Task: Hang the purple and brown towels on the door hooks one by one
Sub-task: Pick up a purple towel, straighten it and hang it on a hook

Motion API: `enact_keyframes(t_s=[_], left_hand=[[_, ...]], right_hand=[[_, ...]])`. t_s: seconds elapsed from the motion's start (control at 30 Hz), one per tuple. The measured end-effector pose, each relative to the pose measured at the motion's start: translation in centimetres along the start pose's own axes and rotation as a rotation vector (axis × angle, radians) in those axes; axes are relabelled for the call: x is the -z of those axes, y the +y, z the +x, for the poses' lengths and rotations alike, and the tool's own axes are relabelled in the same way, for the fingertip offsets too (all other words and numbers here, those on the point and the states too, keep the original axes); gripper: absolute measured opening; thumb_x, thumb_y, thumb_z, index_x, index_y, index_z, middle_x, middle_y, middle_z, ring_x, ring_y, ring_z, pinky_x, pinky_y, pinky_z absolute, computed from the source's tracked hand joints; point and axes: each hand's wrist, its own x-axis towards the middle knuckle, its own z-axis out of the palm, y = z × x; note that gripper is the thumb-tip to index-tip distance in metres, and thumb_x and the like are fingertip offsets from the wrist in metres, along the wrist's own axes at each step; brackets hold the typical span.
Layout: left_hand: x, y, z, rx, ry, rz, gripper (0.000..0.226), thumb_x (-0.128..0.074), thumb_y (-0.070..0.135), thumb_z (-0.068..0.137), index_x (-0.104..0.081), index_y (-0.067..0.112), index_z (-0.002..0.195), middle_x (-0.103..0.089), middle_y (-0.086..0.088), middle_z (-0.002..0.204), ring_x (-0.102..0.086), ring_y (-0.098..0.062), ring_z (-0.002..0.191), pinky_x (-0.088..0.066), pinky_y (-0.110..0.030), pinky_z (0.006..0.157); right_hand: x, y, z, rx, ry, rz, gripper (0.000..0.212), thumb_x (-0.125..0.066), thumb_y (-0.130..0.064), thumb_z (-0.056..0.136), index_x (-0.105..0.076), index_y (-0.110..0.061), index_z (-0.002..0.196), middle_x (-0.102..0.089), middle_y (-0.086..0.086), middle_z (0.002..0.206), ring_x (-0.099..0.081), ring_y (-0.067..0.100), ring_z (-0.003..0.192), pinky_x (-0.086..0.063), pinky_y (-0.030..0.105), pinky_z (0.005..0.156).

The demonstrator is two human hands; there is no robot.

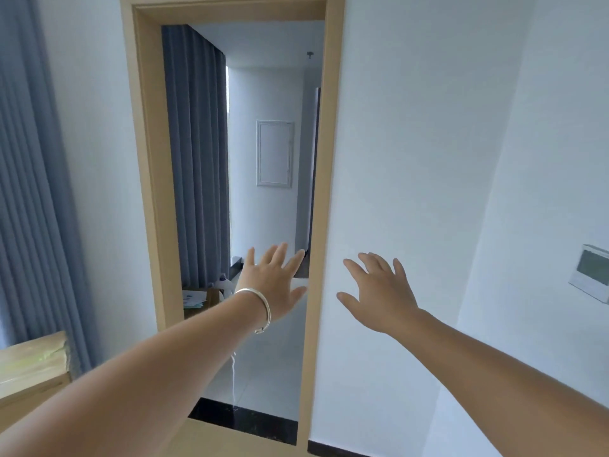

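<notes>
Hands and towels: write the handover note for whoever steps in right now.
Left hand: open, fingers spread, holding nothing, raised in front of the doorway.
Right hand: open, fingers spread, holding nothing, raised in front of the white wall.
Towels: neither the purple nor the brown one is in view. No door hooks in view either.
Done: nothing that this view can confirm.
Left: find both towels and the hooks, then hang them one at a time.

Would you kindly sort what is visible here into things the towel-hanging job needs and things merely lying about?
For the job: left hand, right hand, both open and holding nothing. No towels, hooks or door visible.
Lying about: curtain, wall panel, bottle, wooden furniture.
</notes>
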Motion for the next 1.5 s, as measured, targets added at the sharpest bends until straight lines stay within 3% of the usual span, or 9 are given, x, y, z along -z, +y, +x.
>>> enact_keyframes(t_s=[0.27, 0.5, 0.77, 1.1, 1.3, 1.5], left_hand=[[-7.4, -10.4, 3.3, 0.333, -0.105, 0.105, 0.069, -0.023, 0.063, 0.095, 0.001, 0.033, 0.152, -0.004, -0.003, 0.162, -0.005, -0.027, 0.148, -0.007, -0.055, 0.117], [-9.0, -19.4, -0.7, 0.721, -0.278, 0.203, 0.07, -0.025, 0.06, 0.096, 0.005, 0.032, 0.153, 0.0, -0.004, 0.162, 0.0, -0.024, 0.149, -0.004, -0.055, 0.118], [-10.6, -27.7, -10.3, 1.042, -0.382, 0.292, 0.071, -0.027, 0.063, 0.095, 0.002, 0.034, 0.153, -0.002, -0.003, 0.162, -0.003, -0.022, 0.149, -0.003, -0.055, 0.118], [-16.7, -42.3, -22.0, 1.268, -0.435, 0.278, 0.069, -0.025, 0.062, 0.095, -0.001, 0.033, 0.153, -0.005, -0.003, 0.162, -0.006, -0.021, 0.149, -0.006, -0.053, 0.118], [-23.0, -50.2, -29.6, 1.343, -0.514, 0.207, 0.07, -0.028, 0.061, 0.095, -0.005, 0.029, 0.153, -0.005, -0.005, 0.162, -0.006, -0.022, 0.148, -0.008, -0.055, 0.117], [-31.6, -52.2, -38.3, 1.462, -0.651, 0.084, 0.069, -0.032, 0.059, 0.095, -0.01, 0.028, 0.153, -0.012, -0.007, 0.16, -0.011, -0.022, 0.147, -0.01, -0.054, 0.116]], right_hand=[[-8.2, -7.6, 15.6, 0.362, 0.05, 0.111, 0.065, -0.038, -0.058, 0.092, -0.024, -0.029, 0.148, -0.025, 0.003, 0.155, -0.015, 0.021, 0.144, -0.012, 0.05, 0.115], [-12.5, -18.4, 24.7, 0.722, 0.037, 0.257, 0.067, -0.035, -0.059, 0.094, -0.018, -0.03, 0.152, -0.017, 0.003, 0.16, -0.007, 0.02, 0.148, -0.004, 0.052, 0.118], [-14.7, -32.8, 25.2, 1.019, -0.02, 0.407, 0.067, -0.036, -0.059, 0.095, -0.015, -0.031, 0.152, -0.015, 0.002, 0.16, -0.006, 0.02, 0.148, -0.003, 0.052, 0.119], [-18.4, -55.4, 24.7, 1.253, -0.092, 0.415, 0.065, -0.041, -0.057, 0.093, -0.019, -0.033, 0.15, -0.018, -0.002, 0.158, -0.01, 0.019, 0.147, 0.0, 0.053, 0.119], [-22.7, -69.0, 23.5, 1.363, -0.182, 0.359, 0.064, -0.039, -0.058, 0.094, -0.019, -0.034, 0.15, -0.018, 0.001, 0.159, -0.011, 0.021, 0.147, 0.001, 0.051, 0.119], [-30.3, -78.7, 19.0, 1.501, -0.339, 0.319, 0.065, -0.039, -0.057, 0.095, -0.019, -0.032, 0.151, -0.018, 0.001, 0.16, -0.009, 0.019, 0.148, -0.001, 0.049, 0.119]])
